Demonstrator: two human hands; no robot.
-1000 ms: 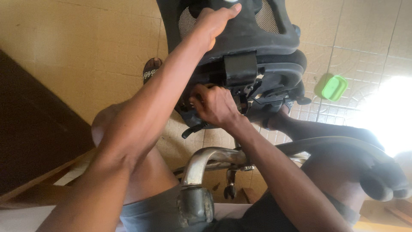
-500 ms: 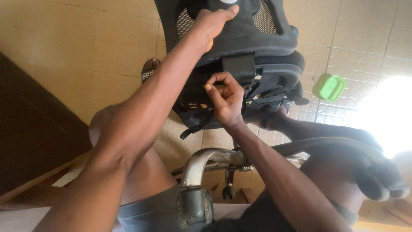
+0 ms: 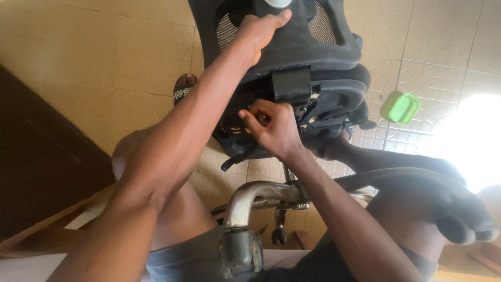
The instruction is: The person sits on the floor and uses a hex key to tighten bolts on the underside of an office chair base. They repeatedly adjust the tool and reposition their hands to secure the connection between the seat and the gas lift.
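Left hand (image 3: 259, 27) lies flat, open, on black chair back (image 3: 313, 47). Right hand (image 3: 274, 128) below it, fingers pinched at seat underside mechanism (image 3: 318, 117); pinched item too small to tell.

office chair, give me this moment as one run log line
left hand: flat on office chair backrest | right hand: fingers pinched at mechanism under seat | chair: tipped over, metal base leg toward camera | floor: green container
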